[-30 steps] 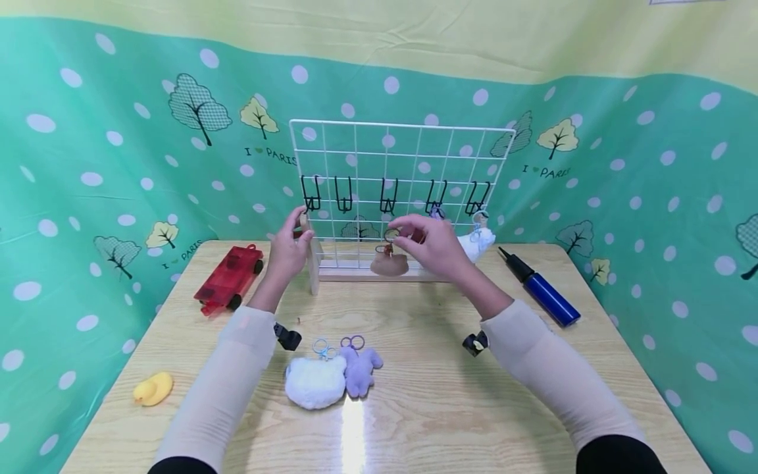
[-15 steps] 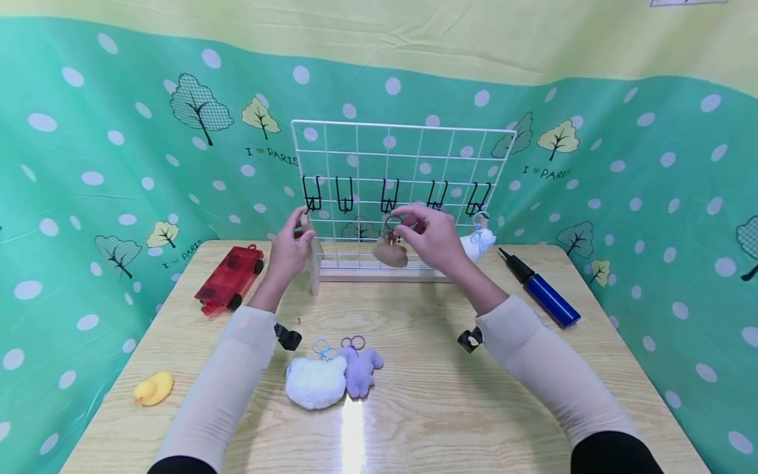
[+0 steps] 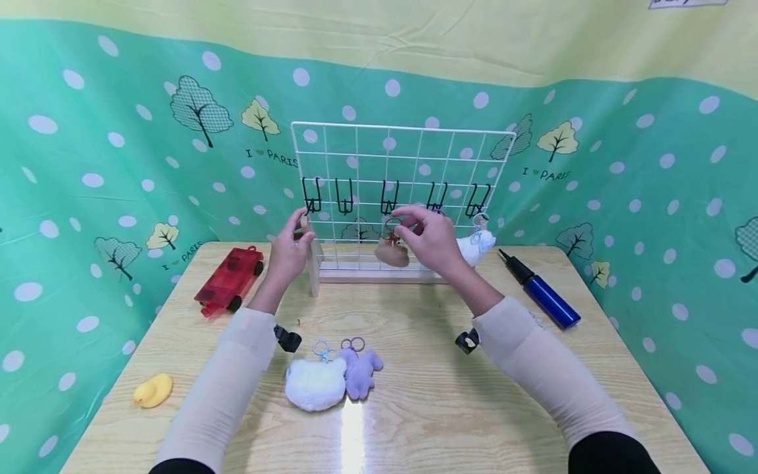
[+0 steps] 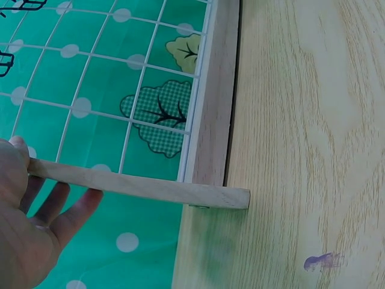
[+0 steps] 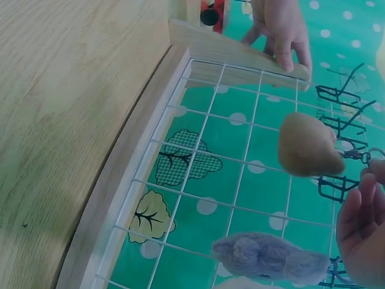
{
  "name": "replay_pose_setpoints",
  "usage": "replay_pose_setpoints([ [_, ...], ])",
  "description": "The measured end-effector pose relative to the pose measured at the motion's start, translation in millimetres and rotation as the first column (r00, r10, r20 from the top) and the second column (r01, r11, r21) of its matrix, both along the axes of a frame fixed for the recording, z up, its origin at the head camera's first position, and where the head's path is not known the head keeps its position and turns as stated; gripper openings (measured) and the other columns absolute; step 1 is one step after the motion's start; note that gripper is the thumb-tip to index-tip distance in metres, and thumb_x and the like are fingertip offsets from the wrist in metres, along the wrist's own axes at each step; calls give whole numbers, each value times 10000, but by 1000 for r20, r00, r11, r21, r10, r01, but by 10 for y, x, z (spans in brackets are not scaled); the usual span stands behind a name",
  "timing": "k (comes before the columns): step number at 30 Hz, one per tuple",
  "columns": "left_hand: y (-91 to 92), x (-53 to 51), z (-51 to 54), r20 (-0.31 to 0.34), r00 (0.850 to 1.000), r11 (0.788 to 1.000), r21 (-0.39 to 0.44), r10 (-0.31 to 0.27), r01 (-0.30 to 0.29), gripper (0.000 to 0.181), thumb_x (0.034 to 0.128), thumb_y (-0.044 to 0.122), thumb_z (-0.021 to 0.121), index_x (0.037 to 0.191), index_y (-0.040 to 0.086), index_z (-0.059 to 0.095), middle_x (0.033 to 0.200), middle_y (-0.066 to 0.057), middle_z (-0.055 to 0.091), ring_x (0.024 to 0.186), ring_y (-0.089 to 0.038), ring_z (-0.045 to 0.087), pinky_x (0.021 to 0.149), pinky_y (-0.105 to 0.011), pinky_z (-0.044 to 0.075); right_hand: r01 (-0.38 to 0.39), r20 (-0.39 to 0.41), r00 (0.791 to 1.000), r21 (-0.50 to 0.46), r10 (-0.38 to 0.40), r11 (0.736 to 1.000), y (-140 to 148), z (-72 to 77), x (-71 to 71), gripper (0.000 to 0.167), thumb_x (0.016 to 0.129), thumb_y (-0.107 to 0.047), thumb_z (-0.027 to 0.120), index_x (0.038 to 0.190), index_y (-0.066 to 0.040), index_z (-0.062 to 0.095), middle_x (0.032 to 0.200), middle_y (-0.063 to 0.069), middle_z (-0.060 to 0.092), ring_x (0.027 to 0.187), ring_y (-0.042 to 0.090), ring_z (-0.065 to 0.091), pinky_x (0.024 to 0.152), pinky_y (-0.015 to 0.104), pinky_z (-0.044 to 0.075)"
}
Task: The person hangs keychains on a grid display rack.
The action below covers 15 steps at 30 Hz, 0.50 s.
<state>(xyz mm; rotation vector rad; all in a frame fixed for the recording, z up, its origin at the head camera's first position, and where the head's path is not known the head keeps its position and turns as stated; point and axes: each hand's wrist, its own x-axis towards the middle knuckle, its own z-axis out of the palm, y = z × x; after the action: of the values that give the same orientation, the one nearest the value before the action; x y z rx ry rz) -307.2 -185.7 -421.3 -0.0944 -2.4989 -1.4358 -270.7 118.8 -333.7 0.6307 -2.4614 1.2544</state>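
Here, the right hand (image 3: 431, 238) (narrow grip) pinches 1 keyring (image 3: 387, 224).

In the head view, a car (image 3: 229, 280) is seen at left, a duck (image 3: 152, 391) at lower left, a pump (image 3: 541, 291) at right.

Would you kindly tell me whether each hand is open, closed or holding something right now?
Left hand: holding the wooden side post.
Right hand: pinching the key ring of the brown plush.
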Motion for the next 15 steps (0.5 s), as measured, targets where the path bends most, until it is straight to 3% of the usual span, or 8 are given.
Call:
replay_pose_setpoints([
  [9, -12, -6, 2, -23, 1000, 999, -31, 8, -8, 596, 1056, 213, 557, 1584, 355, 321, 1465, -205, 528, 1310, -410, 564, 978, -551, 576, 31, -35, 999, 19, -30, 999, -49, 58, 7, 226, 956, -132, 715, 1180, -157, 733, 909, 48, 738, 720, 181, 616, 598, 270, 525],
  [15, -9, -2, -1, -19, 1000, 1000, -30, 4, -5, 594, 1057, 228, 554, 1584, 366, 317, 1472, -207, 524, 1308, -411, 565, 981, -548, 575, 60, 15, 998, 36, -61, 998, -68, 64, 3, 235, 963, -136, 700, 1197, -145, 718, 934, 56, 738, 765, 189, 637, 622, 265, 542],
])
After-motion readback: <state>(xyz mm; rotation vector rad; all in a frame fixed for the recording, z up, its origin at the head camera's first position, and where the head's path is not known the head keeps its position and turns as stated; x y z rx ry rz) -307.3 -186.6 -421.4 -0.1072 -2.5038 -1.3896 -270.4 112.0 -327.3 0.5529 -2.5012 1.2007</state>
